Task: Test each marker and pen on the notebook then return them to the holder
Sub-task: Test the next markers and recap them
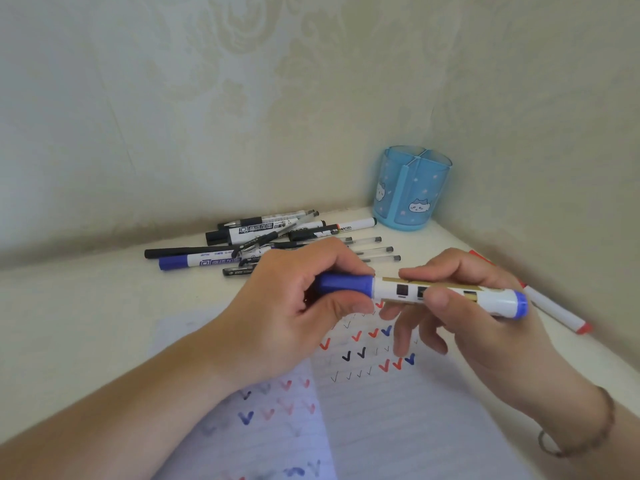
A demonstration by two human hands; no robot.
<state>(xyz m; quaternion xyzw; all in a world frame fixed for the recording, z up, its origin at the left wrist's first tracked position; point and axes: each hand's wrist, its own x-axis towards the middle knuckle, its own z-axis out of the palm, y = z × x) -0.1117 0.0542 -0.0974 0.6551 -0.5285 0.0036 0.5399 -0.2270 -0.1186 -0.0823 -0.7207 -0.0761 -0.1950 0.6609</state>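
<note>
Your left hand (294,306) grips the blue marker's cap (346,284), your right hand (460,306) pinches its barrel (450,292) above the notebook (398,410); cap seemingly still seated.

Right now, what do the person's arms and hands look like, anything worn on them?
Both forearms are bare, with no sleeves in view. The right wrist carries a thin beaded bracelet in brownish tones, looped loosely round it. The left hand and wrist show no ring, watch or band. The right hand shows no ring either. No gloves on either hand.
</note>
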